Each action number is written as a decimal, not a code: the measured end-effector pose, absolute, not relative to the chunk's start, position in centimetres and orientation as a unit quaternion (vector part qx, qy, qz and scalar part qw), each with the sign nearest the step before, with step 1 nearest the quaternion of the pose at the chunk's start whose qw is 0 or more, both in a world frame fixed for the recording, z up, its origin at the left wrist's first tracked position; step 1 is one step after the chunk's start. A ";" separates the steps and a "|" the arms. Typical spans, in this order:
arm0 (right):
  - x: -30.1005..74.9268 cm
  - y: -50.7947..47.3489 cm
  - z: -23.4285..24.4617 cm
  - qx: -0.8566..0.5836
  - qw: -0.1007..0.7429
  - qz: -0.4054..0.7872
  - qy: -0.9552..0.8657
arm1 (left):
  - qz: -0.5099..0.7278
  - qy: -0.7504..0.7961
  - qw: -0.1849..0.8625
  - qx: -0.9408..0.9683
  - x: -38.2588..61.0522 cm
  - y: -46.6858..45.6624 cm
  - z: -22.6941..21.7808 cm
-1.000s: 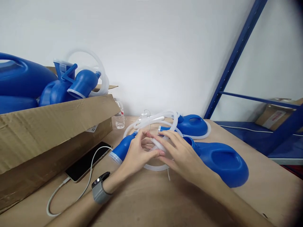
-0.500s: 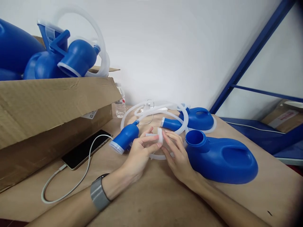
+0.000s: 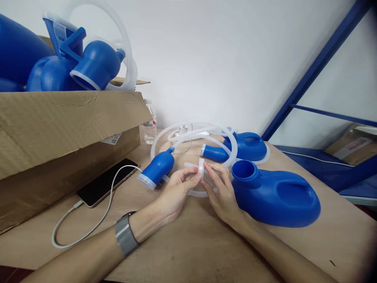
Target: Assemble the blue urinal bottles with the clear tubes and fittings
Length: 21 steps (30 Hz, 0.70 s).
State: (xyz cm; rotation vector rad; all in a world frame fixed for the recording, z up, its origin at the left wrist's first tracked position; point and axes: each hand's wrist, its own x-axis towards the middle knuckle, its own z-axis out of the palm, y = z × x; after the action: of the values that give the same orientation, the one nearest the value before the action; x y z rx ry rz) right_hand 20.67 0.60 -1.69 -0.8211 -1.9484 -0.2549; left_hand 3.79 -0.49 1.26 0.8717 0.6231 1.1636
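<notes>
Between my two hands is a small translucent white cap [image 3: 201,167], with a short tube-like piece sticking out to its left. My left hand [image 3: 179,188] pinches it from the left, thumb and fingers closed. The fingertips of my right hand [image 3: 220,188] grip its right side. Just right of my right hand lies a blue plastic urinal bottle [image 3: 282,196] with its round mouth uncovered. A blue funnel-shaped piece [image 3: 157,167] with a white rim lies left of my hands, joined to a coiled translucent hose [image 3: 232,145].
An open cardboard box [image 3: 70,129] full of blue bottles stands at the left. Under its edge a phone [image 3: 107,182] lies with a white cable. Behind are a water bottle [image 3: 150,127] and another blue bottle [image 3: 250,147]. A blue metal rack [image 3: 306,82] rises at the right.
The view has shifted slightly. Both hands still hold the cap at almost the same spot, and the fingers of my left hand have closed in more around it.
</notes>
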 end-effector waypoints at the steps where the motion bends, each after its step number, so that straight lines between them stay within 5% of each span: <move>1: 20.8 0.6 -1.8 -0.345 0.483 -0.092 -0.800 | 0.522 0.285 0.701 0.393 3.8 -0.5 1.3; 21: 21.4 0.8 -2.0 -0.305 0.459 -0.073 -0.831 | 0.473 0.345 0.219 0.781 1.3 0.5 1.3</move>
State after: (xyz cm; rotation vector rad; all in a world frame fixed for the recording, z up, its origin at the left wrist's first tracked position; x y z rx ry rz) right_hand 21.35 0.78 -1.97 -0.7506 -2.0464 -0.1799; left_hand 1.31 0.50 1.34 2.1608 0.9547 1.3085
